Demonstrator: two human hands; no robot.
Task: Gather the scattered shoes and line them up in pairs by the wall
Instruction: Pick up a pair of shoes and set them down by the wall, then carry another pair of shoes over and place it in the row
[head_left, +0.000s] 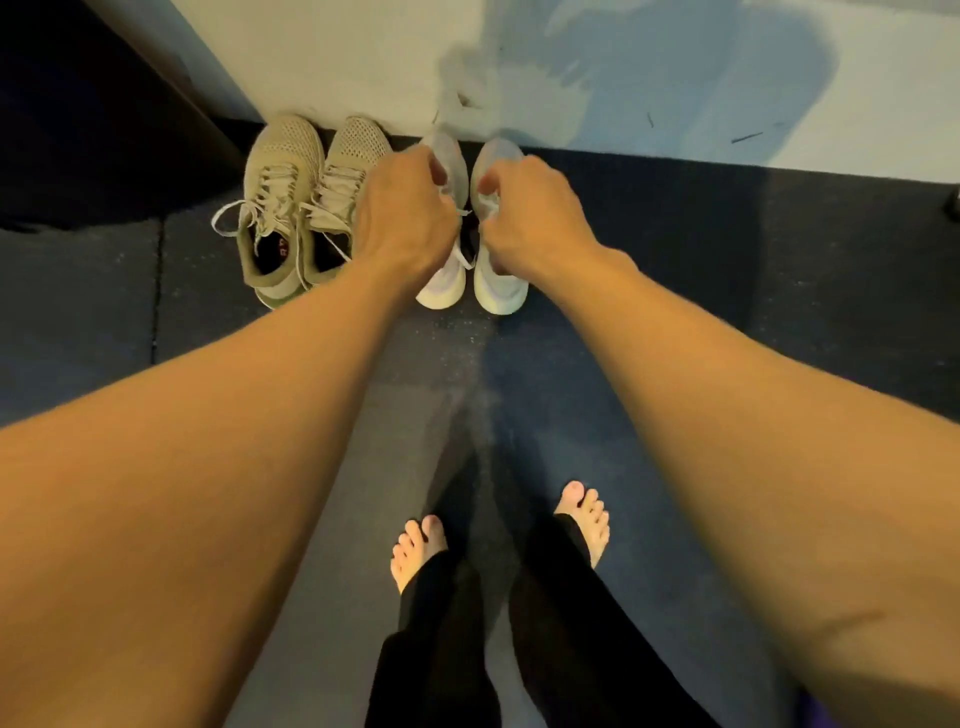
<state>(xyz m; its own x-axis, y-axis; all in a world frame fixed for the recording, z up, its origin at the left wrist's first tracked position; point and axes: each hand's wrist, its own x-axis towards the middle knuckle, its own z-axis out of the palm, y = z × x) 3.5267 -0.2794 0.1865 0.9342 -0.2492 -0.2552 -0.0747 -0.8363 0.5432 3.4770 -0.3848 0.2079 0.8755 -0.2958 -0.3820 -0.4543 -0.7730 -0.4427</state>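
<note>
1. Shoes in the head view: two pairs stand side by side on the dark floor mat (727, 270), toes pointing at the pale wall (337, 57) and close to its foot.
2. The beige pair is on the left. The outer beige shoe (272, 208) and the inner beige shoe (345, 166) touch along their sides, both upright, with loose laces spilling out to the left and between them.
3. The white pair is just to the right of it. The left white shoe (441, 283) and the right white shoe (501, 291) are upright, heels toward the person, with a narrow dark gap between them.
4. The left hand (402, 208) is over the left white shoe, back of the hand up, fingers curled down round its upper near the laces. It also hides part of the inner beige shoe.
5. The right hand (530, 213) grips the right white shoe the same way — fingers and thumb curled at its tongue and opening.
6. The hands are close together but not touching, each on its own shoe. Whether the white shoes rest fully on the mat cannot be told.
7. Lower down, the person's left bare foot (421, 543) and right bare foot (584, 519) stand on the mat below black trousers (441, 649) — well back from the shoes.
</note>
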